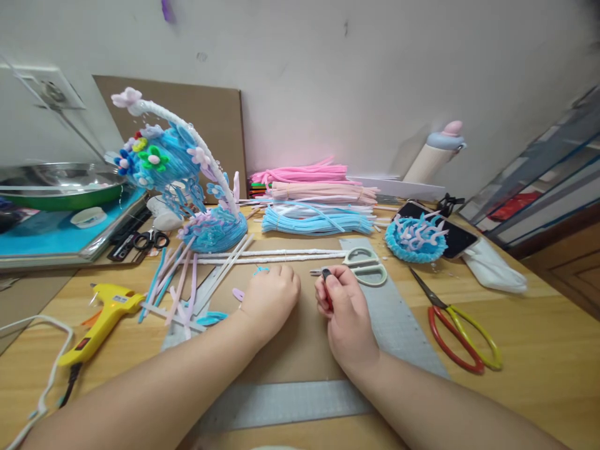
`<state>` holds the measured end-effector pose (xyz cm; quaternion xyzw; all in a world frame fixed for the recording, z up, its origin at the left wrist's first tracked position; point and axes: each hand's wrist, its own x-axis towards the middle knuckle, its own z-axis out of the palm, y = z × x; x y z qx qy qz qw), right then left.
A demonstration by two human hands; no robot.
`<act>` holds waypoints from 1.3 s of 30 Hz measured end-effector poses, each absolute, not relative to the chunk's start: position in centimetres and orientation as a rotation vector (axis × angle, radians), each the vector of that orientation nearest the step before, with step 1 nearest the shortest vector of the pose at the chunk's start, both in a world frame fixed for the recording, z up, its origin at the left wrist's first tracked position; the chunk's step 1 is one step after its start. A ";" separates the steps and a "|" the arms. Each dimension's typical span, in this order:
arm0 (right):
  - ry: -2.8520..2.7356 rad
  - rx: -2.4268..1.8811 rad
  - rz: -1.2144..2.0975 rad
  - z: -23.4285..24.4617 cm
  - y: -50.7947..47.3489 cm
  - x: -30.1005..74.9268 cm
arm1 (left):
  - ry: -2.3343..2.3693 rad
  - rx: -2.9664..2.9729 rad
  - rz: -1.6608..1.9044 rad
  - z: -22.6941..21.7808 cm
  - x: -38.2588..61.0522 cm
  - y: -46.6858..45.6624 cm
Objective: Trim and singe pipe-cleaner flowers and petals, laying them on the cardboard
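My right hand is closed around a small pair of pliers with red and black handles, its metal jaws pointing left. Over the brown cardboard, my left hand is curled with its fingertips turned down and hidden; whatever they pinch I cannot make out. A small blue piece shows just beyond the left knuckles. Close to that wrist lie a lilac loop and some blue loops of pipe cleaner. White-handled scissors rest just beyond my right hand.
A yellow glue gun with its cord lies left, beside loose pipe cleaners. Behind stand a blue flowered lamp-shaped craft and pipe cleaner bundles. Right are a blue bowl-shaped craft, a phone and red-and-yellow scissors.
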<state>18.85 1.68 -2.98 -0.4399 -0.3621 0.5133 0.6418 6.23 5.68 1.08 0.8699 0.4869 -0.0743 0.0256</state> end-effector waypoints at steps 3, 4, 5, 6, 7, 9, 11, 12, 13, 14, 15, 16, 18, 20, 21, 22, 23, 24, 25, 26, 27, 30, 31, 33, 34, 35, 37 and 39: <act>-0.835 -1.003 1.168 -2.9 1.7 18.9 | 1.496 2.725 -0.280 0.7 6.2 5.4; -0.837 -1.003 1.166 -2.9 1.7 18.9 | 1.497 2.736 -0.287 0.6 6.2 5.3; -0.840 -1.003 1.165 -2.9 1.7 18.9 | 1.499 2.746 -0.289 0.5 6.3 5.3; -0.842 -1.004 1.164 -2.9 1.7 18.9 | 1.501 2.752 -0.287 0.5 6.4 5.3; -0.843 -1.006 1.164 -2.9 1.8 18.9 | 1.504 2.755 -0.279 0.4 6.5 5.2; -0.845 -1.012 1.169 -2.9 1.8 18.9 | 1.514 2.746 -0.251 0.6 6.5 4.9; -0.845 -1.020 1.175 -2.9 1.8 18.8 | 1.532 2.711 -0.211 1.1 6.1 4.3; -0.845 -1.024 1.179 -2.9 1.8 18.8 | 1.546 2.684 -0.185 1.4 5.6 4.0; -0.845 -1.030 1.183 -2.9 1.8 18.8 | 1.569 2.647 -0.156 1.8 4.8 3.8; -0.845 -1.037 1.188 -2.9 1.8 18.8 | 1.604 2.605 -0.115 2.3 3.8 3.7; -0.845 -1.044 1.194 -2.9 1.8 18.8 | 1.663 2.551 -0.064 2.7 2.5 3.7; -0.847 -1.053 1.202 -2.9 1.7 18.8 | 1.746 2.491 0.016 3.1 1.1 3.9; -0.859 -1.069 1.223 -2.9 1.7 18.6 | 1.890 2.368 0.171 3.5 -1.6 4.6; -0.876 -1.079 1.251 -2.9 1.6 18.5 | 1.926 2.285 0.247 3.4 -3.8 5.4; -0.884 -1.082 1.265 -2.9 1.6 18.4 | 1.896 2.265 0.263 3.1 -4.6 5.7; -0.890 -1.084 1.278 -2.9 1.6 18.3 | 1.847 2.254 0.269 2.8 -5.1 5.8; -0.896 -1.085 1.291 -3.0 1.7 18.3 | 1.791 2.248 0.272 2.3 -5.3 5.9; -0.901 -1.087 1.302 -3.0 1.7 18.2 | 1.737 2.248 0.279 1.8 -5.4 6.0; -0.906 -1.090 1.313 -3.0 1.7 18.2 | 1.695 2.250 0.294 1.3 -5.3 6.0; -0.911 -1.094 1.322 -3.0 1.8 18.2 | 1.669 2.253 0.315 0.8 -5.3 5.9; -0.916 -1.097 1.331 -3.0 1.8 18.1 | 1.659 2.258 0.342 0.4 -5.2 6.0; -0.926 -1.109 1.351 -3.1 1.8 18.1 | 1.649 2.271 0.406 -0.3 -5.3 6.1; -0.928 -1.113 1.357 -3.1 1.8 18.0 | 1.641 2.274 0.415 -0.4 -5.4 6.1; -0.932 -1.123 1.368 -3.1 1.7 18.0 | 1.610 2.280 0.422 -0.5 -5.6 6.1; -0.934 -1.128 1.373 -3.2 1.7 17.9 | 1.591 2.285 0.424 -0.5 -5.6 6.1; -0.937 -1.133 1.380 -3.2 1.7 17.9 | 1.571 2.291 0.426 -0.7 -5.6 6.1; -0.942 -1.141 1.392 -3.2 1.6 17.8 | 1.541 2.303 0.436 -1.0 -5.4 6.2; -0.948 -1.148 1.400 -3.2 1.6 17.8 | 1.533 2.301 0.449 -1.5 -5.2 6.2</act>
